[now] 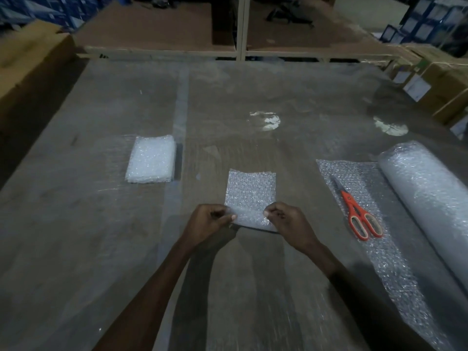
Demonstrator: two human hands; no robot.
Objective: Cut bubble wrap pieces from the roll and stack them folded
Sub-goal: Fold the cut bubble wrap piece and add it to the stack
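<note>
Dim warehouse setting, cardboard boxes (440, 79) stacked along the right side and a big grey worktop (101, 249) filling most of the view. Near the front edge, about mid-width, a small cut piece of bubble wrap (249, 192) lies flat. Left hand (209, 221) and right hand (287, 221) each pinch one near corner of it, fingers curled, thumbs on top, and the near edge is lifted slightly. Toward the left side sits the stack of folded pieces (150, 159), well apart from the hands. Over by the right edge is the roll (428, 201), partly unrolled, with a loose sheet (379, 254) spread beside it. Orange-handled scissors (357, 214) rest closed on that sheet.
</note>
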